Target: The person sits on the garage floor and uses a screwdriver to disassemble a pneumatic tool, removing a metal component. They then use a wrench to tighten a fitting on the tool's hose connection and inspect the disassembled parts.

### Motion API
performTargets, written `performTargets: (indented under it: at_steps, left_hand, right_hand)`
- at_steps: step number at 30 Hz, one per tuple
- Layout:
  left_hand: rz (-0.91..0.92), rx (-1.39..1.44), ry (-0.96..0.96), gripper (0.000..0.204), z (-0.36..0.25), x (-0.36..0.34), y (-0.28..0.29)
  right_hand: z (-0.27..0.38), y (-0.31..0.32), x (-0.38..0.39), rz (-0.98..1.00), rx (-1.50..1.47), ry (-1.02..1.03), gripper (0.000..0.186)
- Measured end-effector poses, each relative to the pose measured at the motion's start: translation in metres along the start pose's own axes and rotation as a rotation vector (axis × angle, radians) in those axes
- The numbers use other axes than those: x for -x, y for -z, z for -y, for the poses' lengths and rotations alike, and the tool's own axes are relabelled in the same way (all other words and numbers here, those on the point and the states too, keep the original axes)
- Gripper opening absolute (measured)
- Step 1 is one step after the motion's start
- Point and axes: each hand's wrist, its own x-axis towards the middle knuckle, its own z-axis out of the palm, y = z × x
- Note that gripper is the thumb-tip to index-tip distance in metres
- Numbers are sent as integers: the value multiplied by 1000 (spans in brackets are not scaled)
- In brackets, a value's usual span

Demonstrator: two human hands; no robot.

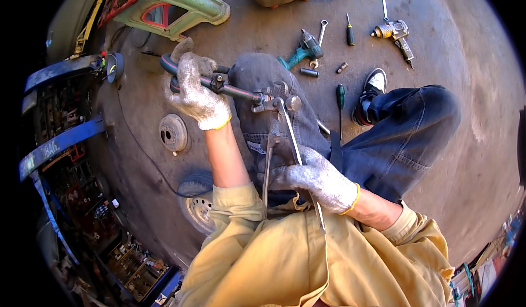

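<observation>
My left hand (197, 85), in a white work glove, is closed around a tool with black, red-striped tubular handles (241, 92). That tool's metal head (266, 103) meets a second metal tool (290, 126) over my left knee; I cannot tell whether they are joined. This second tool has a round knob at its top and long metal arms running down toward my body. My right hand (309, 178), gloved too, wraps around its arms, with some fingers hidden behind the metal.
Beyond my knees lie a teal power driver (307, 49), a yellow impact wrench (392, 30), screwdrivers (350, 30) and spanners (384, 6). A green stool (181, 11) stands front left. Left are a wheel (200, 208), a round metal part (173, 133) and blue lift arms (63, 145).
</observation>
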Motion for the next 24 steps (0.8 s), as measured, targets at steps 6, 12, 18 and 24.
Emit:
performTargets:
  at_steps: [6, 12, 18, 24]
  left_hand:
    - [-41, -23, -9, 36, -1, 0, -3]
    - [-54, -17, -8, 33, -3, 0, -7]
    - [-63, 2, 23, 31, -3, -4, -4]
    - [-213, -1, 144, 16, 4, -22, -17]
  right_hand:
    - [-19, 5, -14, 18, -197, -26, 10]
    - [-25, 1, -23, 25, -443, -58, 23]
    - [-24, -4, -22, 55, -429, 77, 39]
    - [-2, -15, -22, -57, -298, 167, 41]
